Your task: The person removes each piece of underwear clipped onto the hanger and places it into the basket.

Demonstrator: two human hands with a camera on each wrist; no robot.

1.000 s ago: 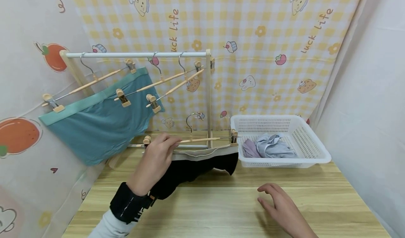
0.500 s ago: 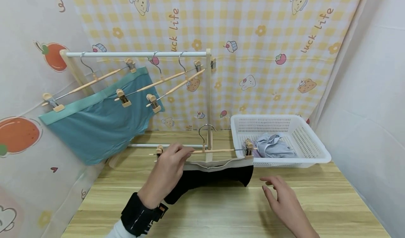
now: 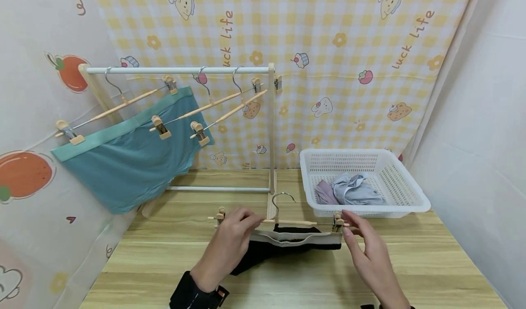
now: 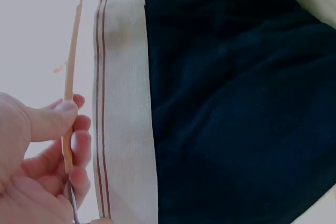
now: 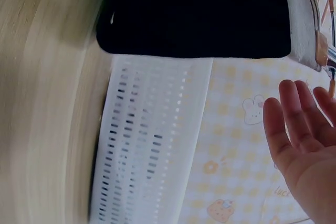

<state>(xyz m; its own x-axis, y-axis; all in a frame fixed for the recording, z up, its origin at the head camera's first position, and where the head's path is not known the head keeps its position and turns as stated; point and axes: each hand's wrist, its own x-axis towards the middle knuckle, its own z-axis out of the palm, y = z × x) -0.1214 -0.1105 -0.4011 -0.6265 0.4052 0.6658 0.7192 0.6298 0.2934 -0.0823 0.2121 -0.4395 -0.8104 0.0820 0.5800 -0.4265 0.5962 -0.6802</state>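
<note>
Left hand [image 3: 230,243]: fingers and thumb pinch the wooden bar of a clip hanger [image 3: 283,221] near its left end; the left wrist view shows the thumb pressed on the bar [image 4: 70,98]. Right hand [image 3: 367,252]: fingers straight and spread, fingertips at the hanger's right clip [image 3: 338,221], gripping nothing that can be seen.

Black shorts [image 3: 267,254], pale striped waistband [image 3: 297,238]: hang from the hanger between the two hands, the lower cloth resting on the wooden table [image 3: 287,281] beneath them.

White basket [image 3: 411,199]: just beyond the right hand, holding crumpled grey and lilac clothes [image 3: 353,189].

Drying rack [image 3: 176,70]: beyond the left hand, with three more clip hangers on its rail; teal shorts [image 3: 127,163] are clipped to the leftmost.

Risks, as judged: one pinch near the end carries the hanger, so it could tip and the right side sag. If the right fingertips press the clip open, the waistband could slip free there. The dragging cloth might catch on the rack's base.
</note>
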